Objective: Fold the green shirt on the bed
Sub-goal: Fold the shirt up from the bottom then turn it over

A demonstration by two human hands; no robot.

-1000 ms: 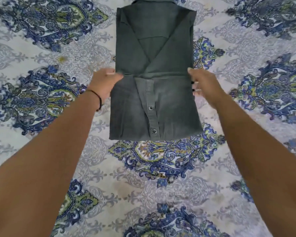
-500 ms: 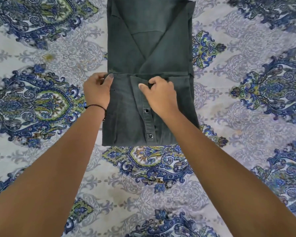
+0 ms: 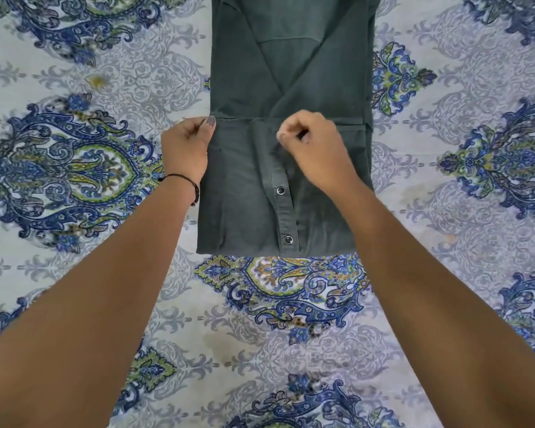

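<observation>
Left hand (image 3: pixel 184 149) pinches the left end of the folded-up hem of the green shirt (image 3: pixel 291 72), thumb on top. Right hand (image 3: pixel 315 152) is curled over the button placket; whether it pinches cloth cannot be determined. Shirt lies flat, partly folded, on the patterned bed (image 3: pixel 74 273).

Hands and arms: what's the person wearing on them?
Both arms are bare, with no sleeves in view. The left hand has a thin dark cord bracelet at its wrist, and its thumbnail looks painted grey. The right hand shows no ring or bracelet.
</observation>
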